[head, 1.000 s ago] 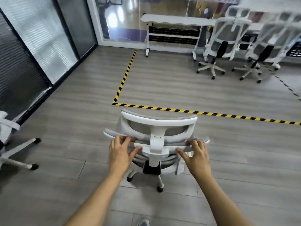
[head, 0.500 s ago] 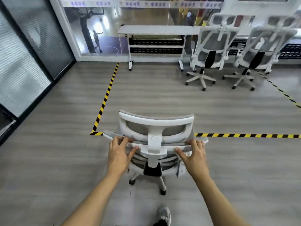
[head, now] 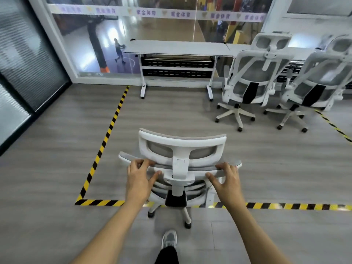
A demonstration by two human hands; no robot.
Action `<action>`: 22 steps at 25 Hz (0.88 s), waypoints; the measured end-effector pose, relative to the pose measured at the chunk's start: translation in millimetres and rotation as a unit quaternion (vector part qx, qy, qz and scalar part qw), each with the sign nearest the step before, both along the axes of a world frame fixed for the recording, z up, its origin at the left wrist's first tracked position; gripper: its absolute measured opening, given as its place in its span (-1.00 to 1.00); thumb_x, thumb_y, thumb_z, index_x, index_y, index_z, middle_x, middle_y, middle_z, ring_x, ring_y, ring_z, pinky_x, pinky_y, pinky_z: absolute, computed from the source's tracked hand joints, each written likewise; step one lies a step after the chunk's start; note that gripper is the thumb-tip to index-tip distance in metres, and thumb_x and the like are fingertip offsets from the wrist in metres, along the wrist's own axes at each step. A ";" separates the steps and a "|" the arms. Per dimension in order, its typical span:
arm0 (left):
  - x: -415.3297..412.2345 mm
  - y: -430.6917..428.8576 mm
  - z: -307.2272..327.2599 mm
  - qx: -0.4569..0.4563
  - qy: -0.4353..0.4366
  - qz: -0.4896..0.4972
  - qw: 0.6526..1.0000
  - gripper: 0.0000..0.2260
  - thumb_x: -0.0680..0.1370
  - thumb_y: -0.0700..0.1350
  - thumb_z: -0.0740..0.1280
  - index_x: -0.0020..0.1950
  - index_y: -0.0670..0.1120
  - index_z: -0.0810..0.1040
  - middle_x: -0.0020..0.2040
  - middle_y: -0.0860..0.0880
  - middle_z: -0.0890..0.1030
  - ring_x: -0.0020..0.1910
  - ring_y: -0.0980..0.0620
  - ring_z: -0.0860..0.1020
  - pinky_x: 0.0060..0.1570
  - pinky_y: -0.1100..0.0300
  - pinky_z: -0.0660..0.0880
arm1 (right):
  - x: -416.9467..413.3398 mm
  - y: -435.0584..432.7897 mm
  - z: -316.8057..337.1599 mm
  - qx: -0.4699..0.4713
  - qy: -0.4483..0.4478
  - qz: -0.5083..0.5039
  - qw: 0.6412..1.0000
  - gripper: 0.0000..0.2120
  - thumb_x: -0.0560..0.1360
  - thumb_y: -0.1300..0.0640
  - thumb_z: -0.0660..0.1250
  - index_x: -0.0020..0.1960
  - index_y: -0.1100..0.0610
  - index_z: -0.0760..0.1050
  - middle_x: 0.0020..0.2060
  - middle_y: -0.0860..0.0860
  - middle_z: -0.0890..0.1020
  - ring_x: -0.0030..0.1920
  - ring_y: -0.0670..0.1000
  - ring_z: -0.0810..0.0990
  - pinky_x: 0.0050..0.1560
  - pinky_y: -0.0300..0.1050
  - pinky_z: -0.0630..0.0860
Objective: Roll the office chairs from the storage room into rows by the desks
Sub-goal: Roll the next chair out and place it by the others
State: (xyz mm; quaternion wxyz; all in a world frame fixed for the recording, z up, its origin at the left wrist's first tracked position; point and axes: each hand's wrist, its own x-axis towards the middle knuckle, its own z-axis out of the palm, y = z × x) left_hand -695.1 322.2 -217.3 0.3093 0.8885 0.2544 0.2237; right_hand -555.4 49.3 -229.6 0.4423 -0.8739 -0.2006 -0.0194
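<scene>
1. Setting: a grey wood-grain plank floor (head: 57,168) fills most of the frame. A glass wall (head: 162,25) spans the top, and a dark frosted partition (head: 28,54) stands at the upper left.
2. Yellow-and-black striped floor tape (head: 106,134) runs from the upper centre down to a corner at the lower left. From there it continues rightward across the lower part of the frame.
3. A white-topped desk on white legs (head: 177,47) stands against the glass wall, upper centre.
4. Two parked chairs sit side by side at the upper right, backs toward the camera: the nearer white mesh chair (head: 253,79) just right of the desk, the farther white mesh chair (head: 316,82) at the frame edge.
5. The white-framed grey mesh office chair (head: 181,147) occupies the lower centre, upright, with its back and headrest facing the camera. Its wheeled base straddles the horizontal tape strip, well apart from the parked pair.
6. The left hand (head: 139,180) grips the left part of the backrest's top edge, fingers curled over it and thumb spread toward the centre post.
7. The right hand (head: 226,183) grips the right part of the same edge in a mirrored hold.
8. A grey sneaker (head: 169,239) appears at the bottom centre, just behind the chair's rear casters.
</scene>
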 end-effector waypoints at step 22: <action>737.2 285.6 19.2 0.012 0.029 -0.017 0.999 -0.77 0.51 0.01 0.45 0.13 0.09 0.54 0.12 0.01 0.40 0.13 -0.01 0.39 0.07 0.08 0.46 | 714.9 289.5 19.2 -0.011 0.009 -0.030 0.999 -0.67 0.50 -0.13 0.44 0.14 0.00 0.46 0.09 -0.15 0.45 0.20 -0.09 0.37 0.20 -0.16 0.37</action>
